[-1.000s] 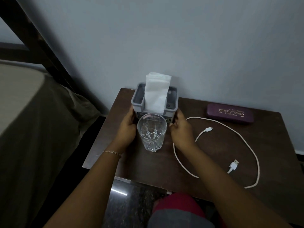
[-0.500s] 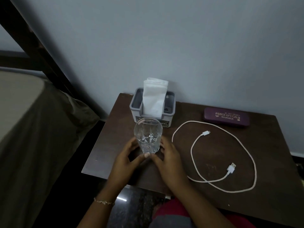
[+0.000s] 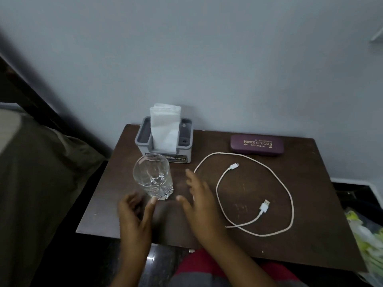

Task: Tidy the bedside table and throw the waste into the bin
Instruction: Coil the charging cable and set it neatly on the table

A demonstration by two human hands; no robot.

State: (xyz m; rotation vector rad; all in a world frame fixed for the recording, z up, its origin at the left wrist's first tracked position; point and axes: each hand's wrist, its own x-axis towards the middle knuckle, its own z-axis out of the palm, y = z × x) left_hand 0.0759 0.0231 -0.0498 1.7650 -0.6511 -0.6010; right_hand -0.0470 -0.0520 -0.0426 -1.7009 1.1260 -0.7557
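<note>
One clear glass [image 3: 153,177], tissue [image 3: 165,127] in holder [image 3: 187,150]

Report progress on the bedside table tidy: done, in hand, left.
Done: tissue box and spectacle case sit along the wall, glass upright in front of the box. In hand: nothing; left hand and right hand hover open beside the glass. Left: the charging cable sprawls in a loose loop on the table, probably to coil. No waste or bin clearly shows.
</note>
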